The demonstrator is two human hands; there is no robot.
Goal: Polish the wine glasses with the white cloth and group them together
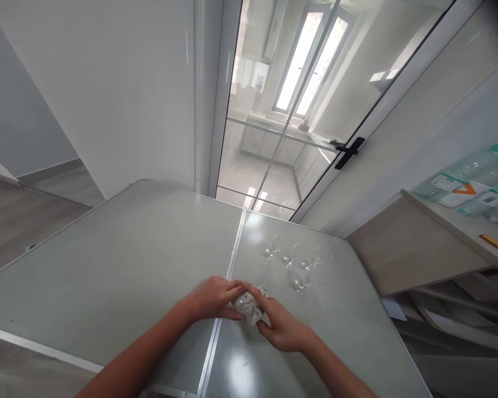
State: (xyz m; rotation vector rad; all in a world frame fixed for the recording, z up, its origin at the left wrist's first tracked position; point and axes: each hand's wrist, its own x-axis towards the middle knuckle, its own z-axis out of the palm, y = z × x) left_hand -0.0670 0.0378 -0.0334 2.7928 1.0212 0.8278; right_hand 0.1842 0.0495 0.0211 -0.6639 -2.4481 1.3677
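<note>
Both my hands meet over the middle of a pale grey table (120, 265). My left hand (213, 298) is closed round a small clear glass object (244, 302), holding it from the left. My right hand (280, 326) presses a crumpled white cloth or tissue (258, 314) against that glass, fingers pinched on it. Several small clear glass pieces (292, 262), perhaps little stemmed glasses, lie on the table just beyond my hands to the right.
A metal seam (232, 260) runs down the table's middle. A glass door with a black handle (347, 152) stands behind the table. A shelf unit (452, 249) with boxed bottles (468, 188) is at the right. Wooden floor lies to the left.
</note>
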